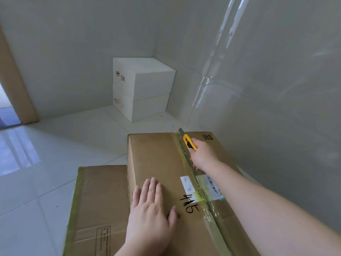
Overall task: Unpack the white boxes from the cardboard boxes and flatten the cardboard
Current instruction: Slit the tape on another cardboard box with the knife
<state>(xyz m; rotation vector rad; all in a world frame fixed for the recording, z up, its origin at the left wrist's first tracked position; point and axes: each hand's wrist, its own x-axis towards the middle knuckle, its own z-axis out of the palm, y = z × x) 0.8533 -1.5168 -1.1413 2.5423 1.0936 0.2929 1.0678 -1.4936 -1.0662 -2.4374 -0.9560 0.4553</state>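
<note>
Stage: early in the job, by my reading; first cut on a sealed carton is in hand.
Tall cardboard box: stands on the floor against the right-hand wall, flaps closed, clear tape running down the top seam, shipping label across it, black marker scrawl near the label.
Right hand: fingers wrapped round a yellow utility knife, blade tip at the far edge of the box top, on the tape line.
Left hand: fingers straight and flat, pressing the box top at its near left part, steadying it.
Low cardboard box: touching the tall one's left side, greenish tape along its edge, looks unopened.
White boxes: two stacked in the far corner of the floor, well apart from the cartons; probably unpacked already, though I cannot confirm it.
Done: possibly those two white boxes.
Left: slit the seam, lift out contents, repeat for the low box, flatten both. No flattened cardboard in view.
</note>
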